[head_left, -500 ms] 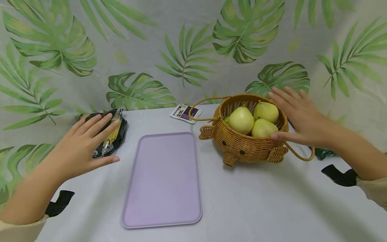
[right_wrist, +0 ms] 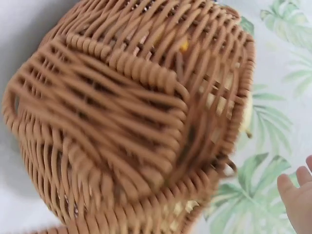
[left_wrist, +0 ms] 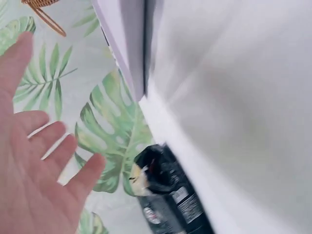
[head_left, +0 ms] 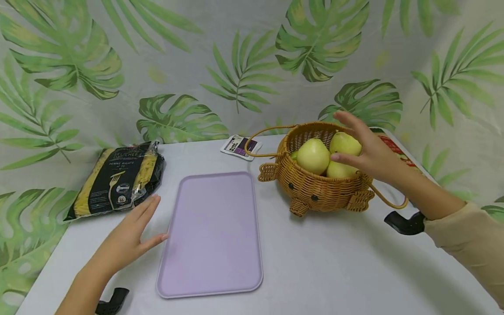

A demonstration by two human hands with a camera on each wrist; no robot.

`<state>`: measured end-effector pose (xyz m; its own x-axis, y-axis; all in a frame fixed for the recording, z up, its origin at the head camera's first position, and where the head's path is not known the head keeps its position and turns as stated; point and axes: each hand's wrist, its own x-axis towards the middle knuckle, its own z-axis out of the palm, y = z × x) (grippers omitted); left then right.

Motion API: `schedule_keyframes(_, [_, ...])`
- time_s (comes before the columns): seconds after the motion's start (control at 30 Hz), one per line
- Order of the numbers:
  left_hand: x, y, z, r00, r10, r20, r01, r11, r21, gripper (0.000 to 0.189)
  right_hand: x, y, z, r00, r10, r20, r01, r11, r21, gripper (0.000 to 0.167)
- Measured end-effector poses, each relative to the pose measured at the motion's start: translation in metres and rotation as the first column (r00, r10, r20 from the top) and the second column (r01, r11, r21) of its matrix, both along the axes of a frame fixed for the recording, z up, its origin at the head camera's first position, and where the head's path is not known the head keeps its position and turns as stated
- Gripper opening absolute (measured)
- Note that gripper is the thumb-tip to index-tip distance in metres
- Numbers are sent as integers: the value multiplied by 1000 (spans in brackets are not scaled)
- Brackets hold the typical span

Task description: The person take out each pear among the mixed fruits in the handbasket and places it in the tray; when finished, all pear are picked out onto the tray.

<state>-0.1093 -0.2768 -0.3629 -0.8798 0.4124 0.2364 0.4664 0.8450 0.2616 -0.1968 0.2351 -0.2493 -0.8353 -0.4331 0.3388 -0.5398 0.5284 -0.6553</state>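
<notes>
Over the right part of the wicker basket [head_left: 315, 192], my right hand [head_left: 368, 151] is held with its thumb apart from its fingers, nothing between them. Several pale green pears [head_left: 313, 156] lie inside; the hand overlaps the right-hand ones in the head view. The basket has an animal face, with a snout and woven ears. My left hand [head_left: 127, 236] is empty, fingers extended, its thumb tip at the left edge of the lilac tray [head_left: 212, 232]. Beyond that hand lies a black and yellow bag of penne pasta [head_left: 118, 179].
A small white and purple packet [head_left: 240, 145] lies at the back, by the basket's left handle [head_left: 261, 155]. Behind my right forearm shows a red package [head_left: 397, 148]. A leaf-print cloth [head_left: 244, 65] hangs behind the white table [head_left: 315, 267].
My left hand has come down off the pasta bag toward the tray's left edge. My right hand has moved left from the basket's right rim to over the pears, uncovering the red package.
</notes>
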Motion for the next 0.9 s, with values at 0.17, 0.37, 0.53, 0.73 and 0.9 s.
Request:
schedule_keyframes(0.17, [6,3,-23,965,43,260,-72,992,103,85,-16,-6,-13,999,-6,51,9,998,-60,84])
schedule_keyframes(0.37, [10,4,-32,936,22,352,-88,981,171,82,-30,-9,-27,999,7,32,-4,997,-74,81])
schedule_keyframes(0.53, [10,1,-39,936,-1,352,-78,975,210,77,-36,-9,-33,999,7,50,-3,998,-70,79])
schedule_keyframes(0.73, [12,-3,-48,939,-18,343,-80,960,269,69,-40,-11,-32,995,11,104,-6,999,-47,76])
schedule_keyframes(0.9, [12,-4,-53,943,-48,331,-67,943,326,66,-41,-11,-31,987,14,161,-9,999,-33,76])
